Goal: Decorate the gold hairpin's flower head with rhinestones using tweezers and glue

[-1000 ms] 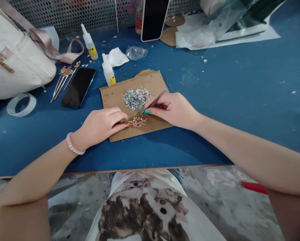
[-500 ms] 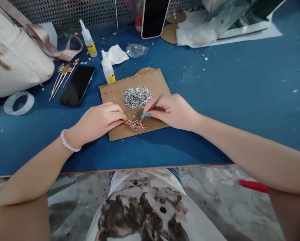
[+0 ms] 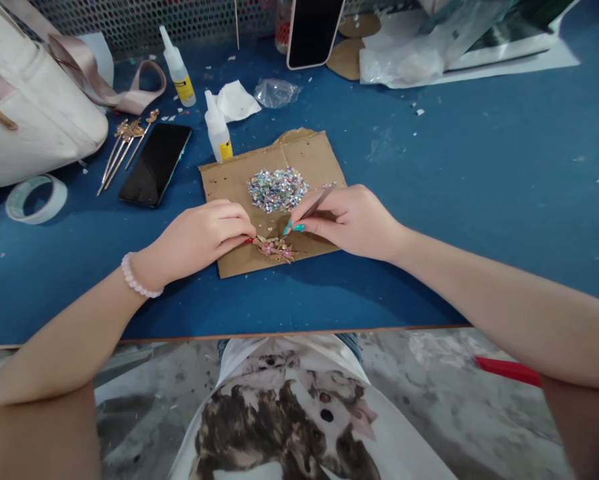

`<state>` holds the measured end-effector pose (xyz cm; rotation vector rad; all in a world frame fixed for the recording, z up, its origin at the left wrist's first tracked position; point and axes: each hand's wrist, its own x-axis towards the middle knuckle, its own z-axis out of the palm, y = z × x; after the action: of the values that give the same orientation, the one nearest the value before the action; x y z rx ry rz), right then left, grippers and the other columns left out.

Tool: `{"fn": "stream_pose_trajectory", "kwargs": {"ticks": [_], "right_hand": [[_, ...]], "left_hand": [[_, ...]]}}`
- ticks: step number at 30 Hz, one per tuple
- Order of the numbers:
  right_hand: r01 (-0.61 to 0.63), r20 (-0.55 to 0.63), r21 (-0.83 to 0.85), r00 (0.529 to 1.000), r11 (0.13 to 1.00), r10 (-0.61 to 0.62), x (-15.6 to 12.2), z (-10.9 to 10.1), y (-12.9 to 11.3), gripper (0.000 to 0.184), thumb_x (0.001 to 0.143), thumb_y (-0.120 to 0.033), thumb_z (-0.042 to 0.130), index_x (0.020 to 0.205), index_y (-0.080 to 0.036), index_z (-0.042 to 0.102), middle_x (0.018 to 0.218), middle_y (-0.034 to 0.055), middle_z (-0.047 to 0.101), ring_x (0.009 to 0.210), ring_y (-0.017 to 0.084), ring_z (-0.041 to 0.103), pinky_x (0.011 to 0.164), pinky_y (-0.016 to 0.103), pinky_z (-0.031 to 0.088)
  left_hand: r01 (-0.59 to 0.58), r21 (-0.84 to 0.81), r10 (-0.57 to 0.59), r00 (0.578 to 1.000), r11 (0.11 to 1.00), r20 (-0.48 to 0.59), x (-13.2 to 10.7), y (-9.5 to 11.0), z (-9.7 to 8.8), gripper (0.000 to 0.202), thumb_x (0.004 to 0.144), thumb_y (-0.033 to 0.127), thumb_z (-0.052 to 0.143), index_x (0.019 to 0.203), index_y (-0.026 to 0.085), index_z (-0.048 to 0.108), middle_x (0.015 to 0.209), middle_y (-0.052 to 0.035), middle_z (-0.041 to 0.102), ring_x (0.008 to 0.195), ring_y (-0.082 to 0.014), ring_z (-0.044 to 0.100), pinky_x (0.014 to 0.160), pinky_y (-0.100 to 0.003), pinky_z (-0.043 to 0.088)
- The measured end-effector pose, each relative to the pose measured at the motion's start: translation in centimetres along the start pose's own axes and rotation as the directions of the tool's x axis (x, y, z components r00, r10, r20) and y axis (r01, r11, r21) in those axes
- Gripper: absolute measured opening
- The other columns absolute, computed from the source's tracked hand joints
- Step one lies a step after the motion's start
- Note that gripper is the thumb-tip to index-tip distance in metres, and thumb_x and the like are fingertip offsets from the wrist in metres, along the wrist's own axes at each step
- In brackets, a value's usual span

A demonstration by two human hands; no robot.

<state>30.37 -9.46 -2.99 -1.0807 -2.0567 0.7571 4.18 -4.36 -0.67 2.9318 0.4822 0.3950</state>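
A brown cardboard sheet (image 3: 239, 181) lies on the blue table (image 3: 454, 200). A pile of shiny rhinestones (image 3: 278, 189) sits on its middle. Below the pile lies a gold flower ornament (image 3: 275, 248) with pink stones. My left hand (image 3: 204, 237) is closed, its fingertips pinching the ornament's left end against the cardboard. My right hand (image 3: 352, 219) is closed on thin metal tweezers (image 3: 315, 201), whose tip points down at the ornament.
Two small glue bottles (image 3: 218, 135) (image 3: 178, 67) stand behind the cardboard. A black phone (image 3: 155, 163), gold hairpins (image 3: 124, 143), a tape roll (image 3: 35, 199) and a white bag (image 3: 34, 113) lie at the left. Another phone (image 3: 313, 30) leans against the mesh at the back, beside plastic bags (image 3: 404, 63).
My right hand has brought the tweezers' tip from beside the rhinestone pile down to the ornament. My left hand stays pinched on the ornament. The view has shifted slightly.
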Motion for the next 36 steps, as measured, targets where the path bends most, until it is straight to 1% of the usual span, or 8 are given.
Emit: {"fn": "stream_pose_trajectory", "kwargs": {"ticks": [4,7,13,17,21,25,31,36], "right_hand": [[0.021,-0.020,0.023,1.000,1.000,-0.020,-0.02,0.04,0.06,0.021,0.092,-0.033,0.058,0.088,-0.018,0.073,0.085,0.0034,0.073,0.074,0.014,0.065,0.068,0.026,0.050],[0.024,-0.030,0.037,0.999,0.999,-0.023,-0.03,0.10,0.08,0.020,0.091,-0.033,0.060,0.087,-0.018,0.073,0.084,0.0034,0.073,0.074,0.014,0.065,0.067,0.026,0.050],[0.002,-0.011,0.017,1.000,1.000,-0.002,-0.04,0.01,0.04,0.023,0.092,-0.036,0.060,0.087,-0.019,0.074,0.083,0.0035,0.073,0.072,0.014,0.064,0.065,0.026,0.049],[-0.001,0.003,0.000,1.000,1.000,0.001,0.01,-0.12,-0.09,0.021,0.092,-0.033,0.059,0.088,-0.019,0.074,0.084,0.0037,0.074,0.070,0.014,0.065,0.065,0.026,0.050],[0.019,-0.002,0.006,1.000,1.000,-0.019,0.04,-0.11,-0.31,0.020,0.092,-0.030,0.058,0.086,-0.019,0.074,0.087,0.0038,0.075,0.075,0.015,0.068,0.071,0.028,0.054],[0.036,0.005,-0.033,0.999,0.999,-0.036,-0.06,0.05,-0.34,0.022,0.094,-0.031,0.056,0.086,-0.022,0.075,0.087,0.0038,0.076,0.081,0.017,0.070,0.080,0.032,0.057],[0.115,-0.006,-0.065,0.993,0.991,-0.116,-0.29,0.33,-0.29,0.023,0.096,-0.028,0.054,0.086,-0.023,0.074,0.088,0.0026,0.077,0.085,0.018,0.072,0.085,0.033,0.057],[0.064,0.012,-0.068,0.998,0.996,-0.063,-0.31,0.32,-0.57,0.024,0.095,-0.031,0.054,0.087,-0.024,0.075,0.089,0.0030,0.077,0.084,0.018,0.072,0.085,0.034,0.057]], "left_hand": [[0.016,-0.010,-0.016,1.000,1.000,0.015,-0.07,0.01,-0.02,0.027,0.102,0.029,0.048,0.099,0.017,0.072,0.097,-0.0046,0.073,0.089,-0.0169,0.065,0.076,-0.028,0.049],[0.041,-0.018,-0.041,0.999,0.999,0.035,-0.13,0.03,-0.02,0.029,0.102,0.030,0.046,0.101,0.018,0.072,0.098,-0.0049,0.073,0.091,-0.0168,0.065,0.078,-0.028,0.049],[0.069,-0.012,-0.068,0.995,0.998,0.071,-0.04,0.11,-0.05,0.032,0.103,0.033,0.043,0.100,0.019,0.072,0.098,-0.0049,0.073,0.092,-0.0171,0.065,0.079,-0.029,0.050],[0.080,-0.017,-0.078,0.994,0.997,0.073,-0.01,0.21,-0.08,0.030,0.103,0.031,0.045,0.100,0.019,0.072,0.099,-0.0050,0.073,0.092,-0.0177,0.065,0.079,-0.029,0.050],[0.076,-0.005,-0.075,0.995,0.997,0.067,-0.02,0.27,-0.08,0.031,0.103,0.031,0.044,0.100,0.019,0.072,0.099,-0.0052,0.073,0.093,-0.0182,0.065,0.079,-0.029,0.050],[0.061,0.002,-0.061,0.997,0.998,0.048,0.01,0.26,-0.01,0.031,0.103,0.031,0.044,0.100,0.018,0.071,0.098,-0.0050,0.073,0.092,-0.0183,0.065,0.078,-0.029,0.051],[0.059,0.005,-0.059,0.997,0.998,0.054,-0.01,0.31,0.04,0.033,0.104,0.033,0.042,0.102,0.018,0.071,0.098,-0.0055,0.072,0.094,-0.0182,0.066,0.079,-0.029,0.051],[0.081,-0.001,-0.081,0.994,0.997,0.071,-0.05,0.34,0.03,0.032,0.104,0.033,0.042,0.102,0.018,0.071,0.100,-0.0053,0.073,0.094,-0.0181,0.065,0.078,-0.030,0.050]]}}
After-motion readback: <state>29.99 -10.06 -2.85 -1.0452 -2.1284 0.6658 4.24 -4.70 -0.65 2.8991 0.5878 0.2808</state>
